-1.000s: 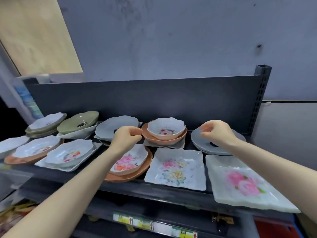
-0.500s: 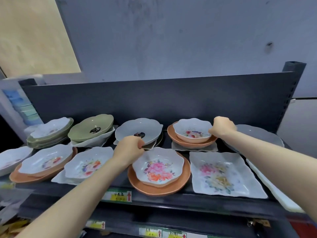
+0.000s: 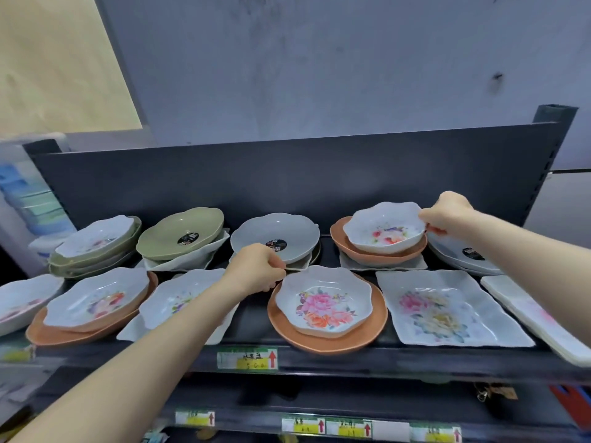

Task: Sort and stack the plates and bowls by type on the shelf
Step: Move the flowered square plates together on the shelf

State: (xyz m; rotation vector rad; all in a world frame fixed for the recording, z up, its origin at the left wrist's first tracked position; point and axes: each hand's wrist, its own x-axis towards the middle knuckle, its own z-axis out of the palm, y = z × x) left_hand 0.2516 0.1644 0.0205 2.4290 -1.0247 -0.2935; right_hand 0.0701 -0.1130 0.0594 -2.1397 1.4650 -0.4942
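At right of centre, the right hand pinches the right rim of the back bowl, fingers closed on it; it sits tilted on an orange plate. The left hand, curled, grips the left rim of the front bowl at centre.
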